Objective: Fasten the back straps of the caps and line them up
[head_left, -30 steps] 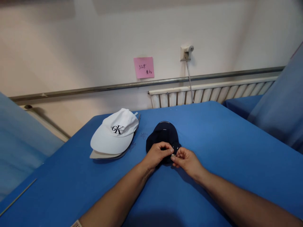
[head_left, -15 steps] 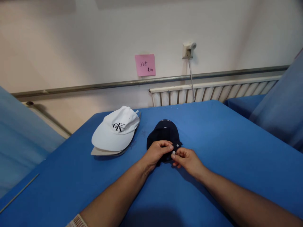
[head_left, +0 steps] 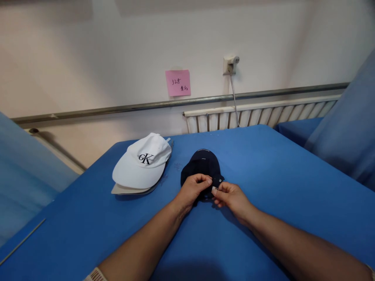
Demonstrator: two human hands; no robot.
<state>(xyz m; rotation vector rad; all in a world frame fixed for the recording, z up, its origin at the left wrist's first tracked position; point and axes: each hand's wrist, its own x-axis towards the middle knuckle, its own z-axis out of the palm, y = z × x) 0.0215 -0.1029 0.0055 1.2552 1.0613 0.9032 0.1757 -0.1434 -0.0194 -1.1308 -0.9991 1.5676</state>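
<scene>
A black cap (head_left: 202,164) lies on the blue table in front of me, its brim pointing away and its near side toward me. My left hand (head_left: 195,189) pinches the cap's near edge between thumb and fingers. Just to its right, my right hand (head_left: 230,197) is closed around a small white tag (head_left: 214,188) at the cap's edge; whether it also grips the strap is hidden. A small shiny round spot shows on the cap between the two hands.
A white cap with dark lettering (head_left: 143,162) rests on other caps at the left. A thin rod (head_left: 23,241) lies at the left edge of the blue table (head_left: 278,195). Behind stand a radiator (head_left: 258,115), a rail and a wall socket (head_left: 230,65); blue curtains hang on both sides.
My right hand's fingers have shifted slightly at the white tag. The left hand keeps its pinch on the black cap. The view has moved a little.
</scene>
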